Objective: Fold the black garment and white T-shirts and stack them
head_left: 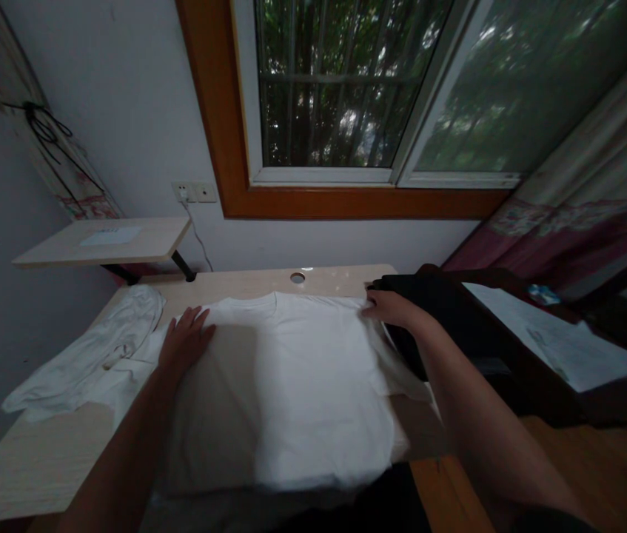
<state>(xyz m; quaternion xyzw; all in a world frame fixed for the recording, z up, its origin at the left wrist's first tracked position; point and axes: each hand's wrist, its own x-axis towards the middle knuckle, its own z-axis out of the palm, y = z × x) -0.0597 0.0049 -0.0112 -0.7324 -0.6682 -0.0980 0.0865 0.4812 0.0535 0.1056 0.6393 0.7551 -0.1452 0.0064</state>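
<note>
White T-shirt [313, 392] lies front up across the middle of the light wood surface [29, 463], collar on the far side, hem on the near side. Shadow covers most of its left half; the right sleeve spreads out to the right.

Left hand [186, 342]: palm down on the shirt's far left shoulder area, fingers slightly apart, grip loose and flat. Right hand [391, 308]: at the shirt's far right corner, fingers bent over the edge. Can't tell whether that grip is pinched on fabric or just resting.

Left of the shirt: bunched white garment [105, 352], partly crumpled. Where it meets the shirt's left side is unclear, forearm in the way.

Text check: label sheet [110, 236] lies on the raised shelf [52, 252] at far left, dark characters along its far edge, too small and angled to read. Large white sheet [546, 333] on the dark furniture at right carries faint grey print, illegible. Small blue-and-white packet-like item [543, 295] just beyond it, blurred.

Black item [457, 314] sits just right of the right hand. Wall outlet [195, 192] at far left has a white cable [200, 240] running down behind the surface.
</note>
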